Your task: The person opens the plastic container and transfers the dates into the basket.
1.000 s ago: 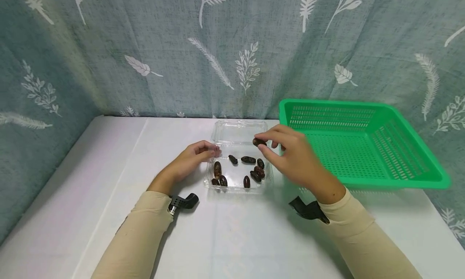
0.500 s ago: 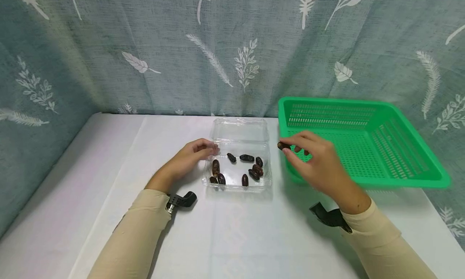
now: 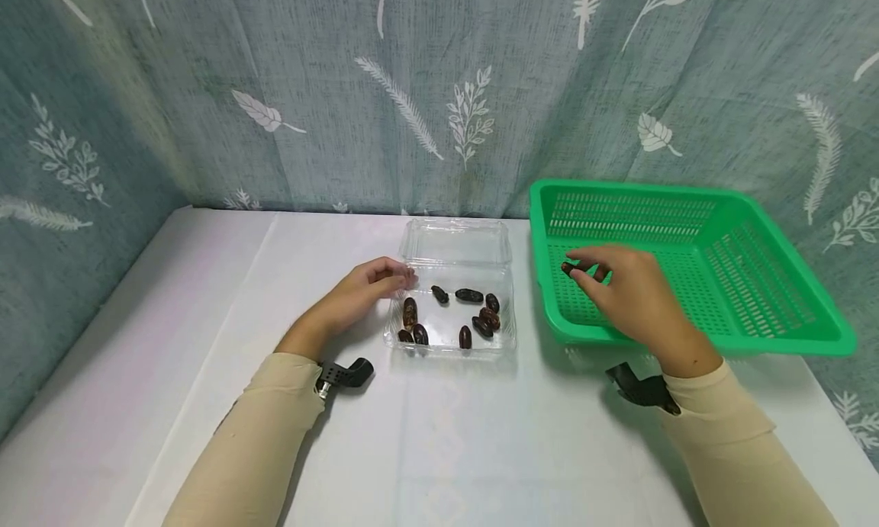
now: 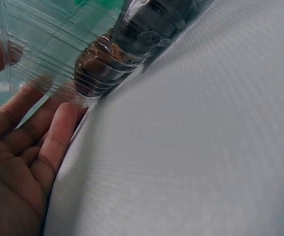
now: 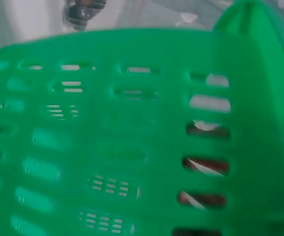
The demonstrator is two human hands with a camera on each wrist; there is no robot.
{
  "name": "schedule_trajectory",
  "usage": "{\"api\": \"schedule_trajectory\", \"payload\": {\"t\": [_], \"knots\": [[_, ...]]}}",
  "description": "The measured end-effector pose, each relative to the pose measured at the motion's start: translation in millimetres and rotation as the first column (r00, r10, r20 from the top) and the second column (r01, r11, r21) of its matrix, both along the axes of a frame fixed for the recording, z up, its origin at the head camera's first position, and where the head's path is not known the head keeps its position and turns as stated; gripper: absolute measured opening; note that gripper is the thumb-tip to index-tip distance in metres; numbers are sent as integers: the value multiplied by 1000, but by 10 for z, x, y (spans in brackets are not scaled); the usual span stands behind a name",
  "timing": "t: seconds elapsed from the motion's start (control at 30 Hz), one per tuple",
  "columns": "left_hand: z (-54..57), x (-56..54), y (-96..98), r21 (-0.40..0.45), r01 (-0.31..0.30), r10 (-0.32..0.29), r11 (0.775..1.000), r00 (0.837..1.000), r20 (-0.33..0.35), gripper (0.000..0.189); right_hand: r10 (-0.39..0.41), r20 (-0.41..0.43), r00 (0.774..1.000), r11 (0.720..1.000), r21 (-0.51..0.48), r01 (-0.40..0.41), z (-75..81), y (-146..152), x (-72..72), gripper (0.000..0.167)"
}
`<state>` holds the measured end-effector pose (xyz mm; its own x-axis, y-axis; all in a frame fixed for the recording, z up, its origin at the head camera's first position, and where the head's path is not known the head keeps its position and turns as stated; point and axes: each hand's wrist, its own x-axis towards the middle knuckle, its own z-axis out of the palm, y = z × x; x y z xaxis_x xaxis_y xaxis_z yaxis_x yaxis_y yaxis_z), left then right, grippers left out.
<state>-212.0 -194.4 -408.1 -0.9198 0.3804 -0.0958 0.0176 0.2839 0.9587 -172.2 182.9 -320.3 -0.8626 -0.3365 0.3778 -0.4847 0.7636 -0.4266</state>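
My right hand (image 3: 628,287) pinches a dark brown date (image 3: 568,268) between thumb and fingertips, over the left part of the green basket (image 3: 693,340). In the right wrist view the basket wall (image 5: 171,49) hides most of that hand. A clear plastic clamshell box (image 3: 453,275) lies with its lid folded back, and several dates (image 3: 469,295) are spread in its base. My left hand (image 3: 367,290) holds the box's left side near the hinge. The left wrist view shows its fingers (image 4: 58,132) at the ribbed plastic wall, beside a date (image 4: 93,69).
Both things stand on a white-covered table (image 3: 446,435), the basket right of the box. Behind the table hangs a grey-green curtain (image 3: 309,115) with white leaf prints. Black wrist mounts (image 3: 350,373) stick out from both sleeves.
My right hand has carried the date rightward, from above the box to over the basket. The left hand has stayed at the box's left side.
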Motion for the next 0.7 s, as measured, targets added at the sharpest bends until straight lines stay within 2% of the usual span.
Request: {"api": "schedule_trajectory", "payload": {"t": [0.1,0.2,0.3,0.43,0.57,0.7], "knots": [[-15,8,-5,-4,4,-4,1000,1000,6,36,3,121,993,999,35,-8,-11,65,-32,20],[-15,3,-1,0,0,0,1000,1000,9,35,21,237,971,997,69,-39,-19,112,-65,17],[-8,-5,6,12,-13,13,1000,1000,8,33,51,337,940,993,85,-84,-26,134,-105,16],[-18,-9,5,20,-15,15,1000,1000,8,32,97,448,889,989,54,-136,-35,149,-144,13],[-22,-5,6,24,-5,5,1000,1000,4,33,138,531,836,986,10,-169,-35,157,-155,10],[-26,-6,0,19,-9,9,1000,1000,-5,33,153,579,801,984,-10,-181,-20,147,-162,12]]}}
